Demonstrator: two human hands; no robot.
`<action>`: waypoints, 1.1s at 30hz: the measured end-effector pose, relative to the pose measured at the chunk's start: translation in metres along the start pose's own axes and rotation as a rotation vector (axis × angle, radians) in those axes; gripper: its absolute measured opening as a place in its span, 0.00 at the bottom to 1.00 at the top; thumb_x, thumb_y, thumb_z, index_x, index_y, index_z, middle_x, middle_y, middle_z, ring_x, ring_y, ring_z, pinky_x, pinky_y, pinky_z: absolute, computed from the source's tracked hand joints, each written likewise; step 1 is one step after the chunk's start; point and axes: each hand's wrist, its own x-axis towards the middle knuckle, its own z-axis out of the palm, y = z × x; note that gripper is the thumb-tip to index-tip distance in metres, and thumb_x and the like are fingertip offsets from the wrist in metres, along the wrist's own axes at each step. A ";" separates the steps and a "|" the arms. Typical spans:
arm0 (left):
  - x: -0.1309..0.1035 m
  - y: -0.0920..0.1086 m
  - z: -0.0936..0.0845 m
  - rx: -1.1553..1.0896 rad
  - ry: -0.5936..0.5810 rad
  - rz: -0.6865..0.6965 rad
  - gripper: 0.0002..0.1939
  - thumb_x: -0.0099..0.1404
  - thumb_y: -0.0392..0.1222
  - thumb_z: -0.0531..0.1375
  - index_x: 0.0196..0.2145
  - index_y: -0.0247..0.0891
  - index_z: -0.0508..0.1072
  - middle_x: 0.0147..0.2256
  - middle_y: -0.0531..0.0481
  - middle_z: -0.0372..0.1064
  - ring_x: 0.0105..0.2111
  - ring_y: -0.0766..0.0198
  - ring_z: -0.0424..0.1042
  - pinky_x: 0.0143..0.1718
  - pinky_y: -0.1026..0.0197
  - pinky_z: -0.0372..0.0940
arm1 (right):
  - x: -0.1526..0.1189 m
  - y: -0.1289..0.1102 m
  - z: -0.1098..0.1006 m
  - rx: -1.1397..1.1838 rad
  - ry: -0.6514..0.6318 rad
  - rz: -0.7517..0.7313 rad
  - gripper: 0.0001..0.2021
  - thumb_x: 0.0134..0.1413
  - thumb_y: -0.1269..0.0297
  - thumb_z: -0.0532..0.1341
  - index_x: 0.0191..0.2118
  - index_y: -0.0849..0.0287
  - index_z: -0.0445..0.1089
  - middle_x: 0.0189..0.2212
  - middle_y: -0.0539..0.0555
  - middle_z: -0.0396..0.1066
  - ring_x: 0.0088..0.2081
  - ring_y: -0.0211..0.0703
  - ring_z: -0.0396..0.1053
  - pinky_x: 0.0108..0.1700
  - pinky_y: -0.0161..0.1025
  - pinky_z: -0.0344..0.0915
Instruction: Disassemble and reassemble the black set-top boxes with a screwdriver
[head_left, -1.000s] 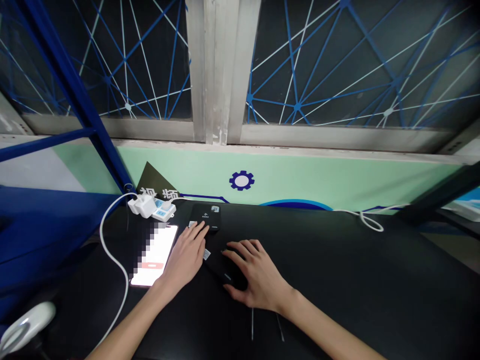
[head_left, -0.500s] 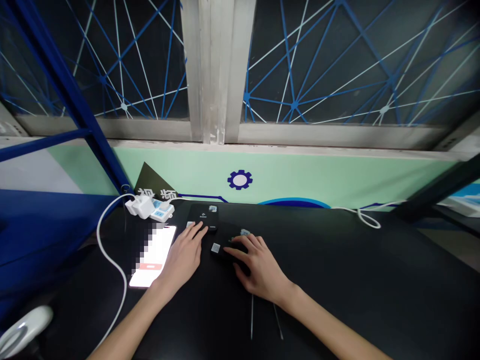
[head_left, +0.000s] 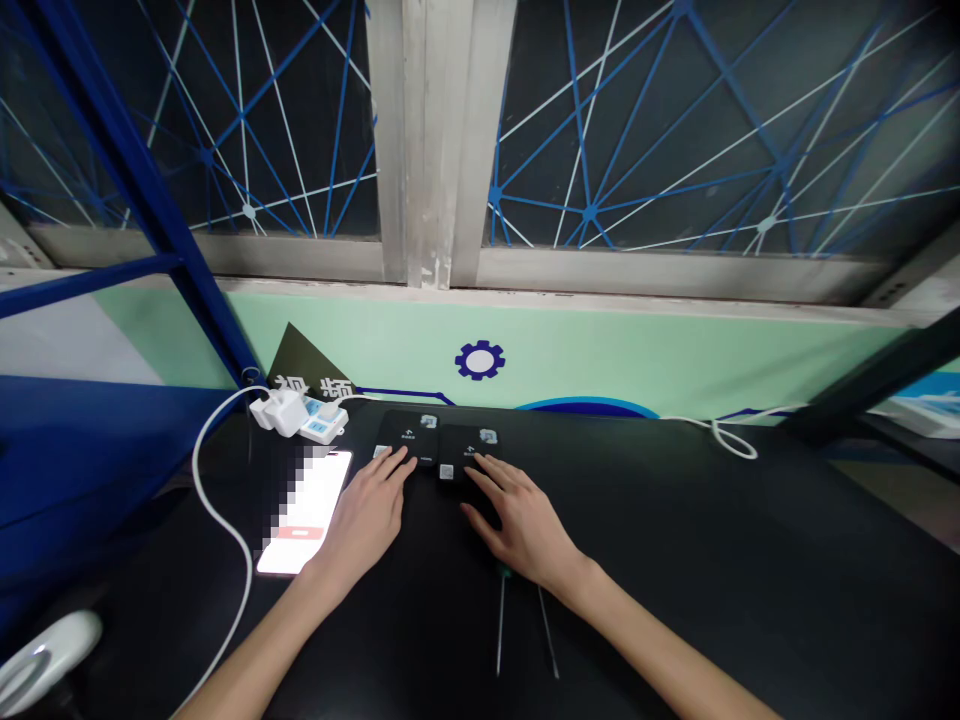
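Observation:
Two flat black boxes with small stickers lie side by side on the black table. The fingertips of my left hand (head_left: 370, 507) rest on the front edge of the left box (head_left: 409, 432), fingers extended. My right hand (head_left: 525, 515) is spread, its fingertips on the right box (head_left: 457, 450). Below my right hand, the shafts of two screwdrivers (head_left: 501, 625) (head_left: 548, 632) point toward the front; their handles are mostly hidden under the hand. A phone with a lit screen (head_left: 319, 500) lies just left of my left hand.
A white power strip (head_left: 324, 420) with plugged-in chargers and a white cable (head_left: 225, 515) stands at the back left. Another white cable (head_left: 731, 438) lies at the back right. A white rounded device (head_left: 52, 660) is at the lower left, beside a blue frame (head_left: 202, 320).
The right box has moved back and now sits beside the left one, squared to it. My right hand has shifted slightly with it and flattened. My left hand has hardly moved.

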 end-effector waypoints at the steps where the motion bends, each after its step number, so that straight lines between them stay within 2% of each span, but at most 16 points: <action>1: 0.000 0.001 0.000 0.001 0.004 0.005 0.24 0.70 0.31 0.48 0.60 0.39 0.70 0.61 0.47 0.66 0.63 0.53 0.62 0.61 0.45 0.64 | 0.000 0.000 0.000 -0.002 -0.008 0.002 0.23 0.64 0.58 0.58 0.61 0.64 0.68 0.62 0.67 0.65 0.63 0.60 0.64 0.62 0.56 0.64; 5: -0.001 0.003 0.000 -0.019 0.012 0.016 0.23 0.71 0.32 0.48 0.60 0.40 0.70 0.62 0.48 0.66 0.63 0.52 0.62 0.60 0.44 0.64 | 0.001 0.004 0.002 -0.001 -0.039 0.011 0.25 0.67 0.56 0.56 0.63 0.65 0.65 0.65 0.67 0.61 0.66 0.59 0.58 0.65 0.56 0.61; 10: -0.002 0.005 -0.001 -0.036 0.006 0.018 0.23 0.71 0.33 0.48 0.60 0.41 0.69 0.62 0.47 0.65 0.63 0.50 0.62 0.60 0.44 0.64 | 0.003 0.009 0.001 -0.002 -0.047 0.011 0.25 0.68 0.58 0.53 0.65 0.65 0.63 0.66 0.67 0.58 0.68 0.60 0.54 0.64 0.58 0.60; 19: 0.000 0.010 -0.006 0.020 -0.001 0.032 0.21 0.72 0.34 0.49 0.58 0.41 0.71 0.60 0.49 0.68 0.60 0.50 0.65 0.57 0.45 0.66 | 0.004 0.003 -0.005 -0.067 -0.033 0.054 0.22 0.67 0.57 0.54 0.61 0.63 0.67 0.57 0.67 0.66 0.55 0.61 0.64 0.55 0.58 0.65; 27: 0.001 0.011 -0.008 -0.043 0.011 0.017 0.20 0.72 0.35 0.50 0.57 0.43 0.73 0.58 0.48 0.70 0.60 0.49 0.66 0.56 0.43 0.66 | 0.003 0.003 -0.004 -0.066 -0.041 0.044 0.25 0.69 0.53 0.52 0.63 0.62 0.65 0.60 0.66 0.65 0.60 0.60 0.62 0.59 0.58 0.64; 33: 0.000 0.009 -0.007 -0.041 0.007 0.018 0.20 0.72 0.35 0.49 0.57 0.43 0.73 0.58 0.49 0.70 0.59 0.50 0.66 0.57 0.43 0.66 | 0.002 0.004 -0.003 -0.062 -0.032 0.049 0.24 0.69 0.54 0.52 0.64 0.60 0.65 0.62 0.64 0.65 0.60 0.60 0.62 0.58 0.58 0.65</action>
